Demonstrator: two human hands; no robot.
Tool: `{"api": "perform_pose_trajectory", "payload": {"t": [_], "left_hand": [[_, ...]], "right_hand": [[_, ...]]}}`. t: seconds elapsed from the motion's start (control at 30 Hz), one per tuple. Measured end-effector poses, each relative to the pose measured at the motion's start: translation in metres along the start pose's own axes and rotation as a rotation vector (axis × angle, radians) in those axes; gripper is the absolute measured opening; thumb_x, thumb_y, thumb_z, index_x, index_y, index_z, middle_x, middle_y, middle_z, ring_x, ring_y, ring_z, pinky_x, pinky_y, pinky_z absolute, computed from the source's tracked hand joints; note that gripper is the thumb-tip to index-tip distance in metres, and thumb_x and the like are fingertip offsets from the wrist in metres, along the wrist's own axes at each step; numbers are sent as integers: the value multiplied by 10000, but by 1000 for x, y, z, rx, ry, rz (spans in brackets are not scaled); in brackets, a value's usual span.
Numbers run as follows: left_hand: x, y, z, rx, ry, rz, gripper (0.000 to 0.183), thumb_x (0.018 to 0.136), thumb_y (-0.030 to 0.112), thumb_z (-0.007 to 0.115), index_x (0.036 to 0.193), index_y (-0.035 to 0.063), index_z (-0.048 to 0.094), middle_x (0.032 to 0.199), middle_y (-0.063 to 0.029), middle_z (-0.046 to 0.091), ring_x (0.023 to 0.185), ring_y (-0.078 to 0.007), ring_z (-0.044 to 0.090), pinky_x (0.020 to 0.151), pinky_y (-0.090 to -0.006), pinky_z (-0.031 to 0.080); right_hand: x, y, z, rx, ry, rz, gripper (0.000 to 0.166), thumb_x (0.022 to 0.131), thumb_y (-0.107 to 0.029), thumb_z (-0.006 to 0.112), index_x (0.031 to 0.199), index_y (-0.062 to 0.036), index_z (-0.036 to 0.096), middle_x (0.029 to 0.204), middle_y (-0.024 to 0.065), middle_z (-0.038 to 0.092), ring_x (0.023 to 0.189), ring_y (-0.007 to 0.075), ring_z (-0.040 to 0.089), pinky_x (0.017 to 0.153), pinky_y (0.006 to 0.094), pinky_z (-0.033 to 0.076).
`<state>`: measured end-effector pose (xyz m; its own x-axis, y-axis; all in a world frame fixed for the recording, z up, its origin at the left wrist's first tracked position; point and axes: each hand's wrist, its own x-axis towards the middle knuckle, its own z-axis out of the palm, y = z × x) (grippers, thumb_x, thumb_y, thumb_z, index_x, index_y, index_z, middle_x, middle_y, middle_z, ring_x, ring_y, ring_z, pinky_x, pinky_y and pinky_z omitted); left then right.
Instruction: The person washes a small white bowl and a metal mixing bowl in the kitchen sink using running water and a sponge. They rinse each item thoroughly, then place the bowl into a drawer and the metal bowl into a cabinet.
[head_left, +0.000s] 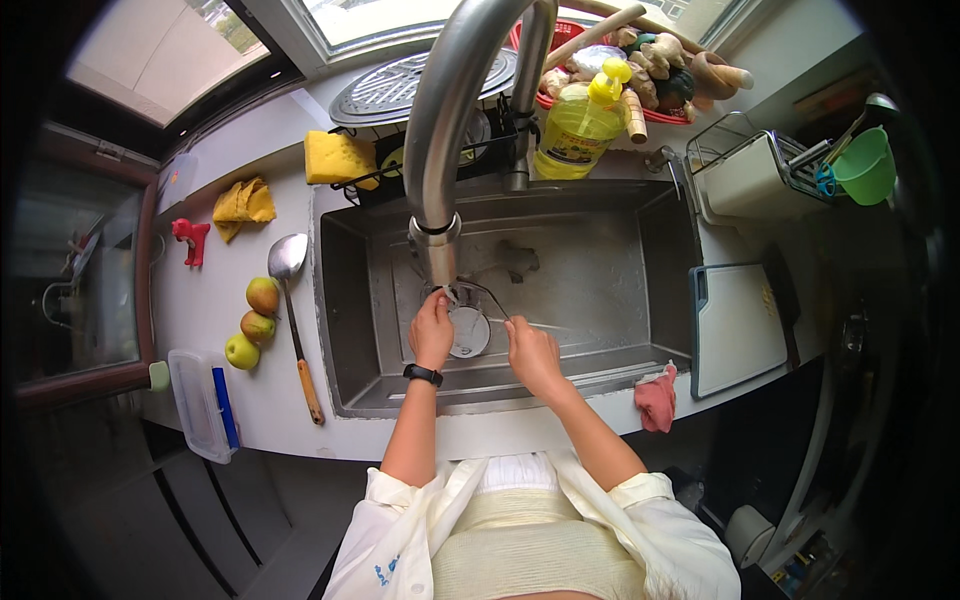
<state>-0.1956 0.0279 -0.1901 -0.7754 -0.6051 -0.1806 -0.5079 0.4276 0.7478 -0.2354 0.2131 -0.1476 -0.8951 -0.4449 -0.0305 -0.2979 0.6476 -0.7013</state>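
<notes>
Both of my hands are over the stainless steel sink (592, 300), below the tip of the faucet (442, 202). My left hand (433, 330), with a black wristband, pinches a small whitish scrap (450, 293) right under the spout; what it is I cannot tell. In my right hand (534, 356) is the end of a thin metal handle (491, 295), which curves left towards the spout. The far end of that handle is hidden by the faucet and my left hand. Between my hands, a round pale disc with a dark rim (471, 334) shows low in the sink.
Left of the sink lie a metal spatula (294, 330), three apples (257, 327), a yellow cloth (244, 208) and a plastic box (199, 405). Behind stand a yellow sponge (340, 159) and a pump soap bottle (577, 131). A cutting board (739, 326) and pink cloth (656, 401) are right.
</notes>
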Motion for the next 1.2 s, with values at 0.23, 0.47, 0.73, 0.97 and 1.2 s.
{"api": "perform_pose_trajectory", "payload": {"t": [0.23,0.47,0.73,0.97,1.2], "left_hand": [[12,-102,29,203,-178,-128,499,887,113,520,1343,-47,395,1210,-326,533,1147,-457,501,969,-474,408],[26,-189,61,262,-538,-314,462,865,72,525,1324,86,482,986,-134,636,718,-266,664,542,-388,557],[17,-123,59,-29,-474,-606,320,856,52,553,1173,5,556,841,-162,661,571,-242,651,471,-360,565],[18,-82,44,-297,-403,-573,322,869,36,576,1176,-33,507,838,-133,645,595,-191,653,494,-295,569],[19,-37,26,-571,-332,-568,322,891,53,567,1178,-70,490,887,-144,648,664,-188,682,507,-276,566]], "right_hand": [[0,63,-37,-503,42,25,125,863,-108,584,915,-7,634,699,141,644,674,311,622,608,409,505],[-8,61,-72,60,285,212,178,942,-177,541,868,-20,577,665,128,629,626,259,616,570,404,469],[-52,102,-154,783,476,539,269,1018,-238,434,857,-42,525,582,-14,470,516,56,404,474,239,318],[-84,217,-209,159,676,707,425,993,-317,451,697,-26,542,575,51,499,567,142,486,567,323,397],[-75,220,-230,-613,547,783,306,936,-346,517,948,-62,630,917,152,643,915,339,589,785,455,448]]}}
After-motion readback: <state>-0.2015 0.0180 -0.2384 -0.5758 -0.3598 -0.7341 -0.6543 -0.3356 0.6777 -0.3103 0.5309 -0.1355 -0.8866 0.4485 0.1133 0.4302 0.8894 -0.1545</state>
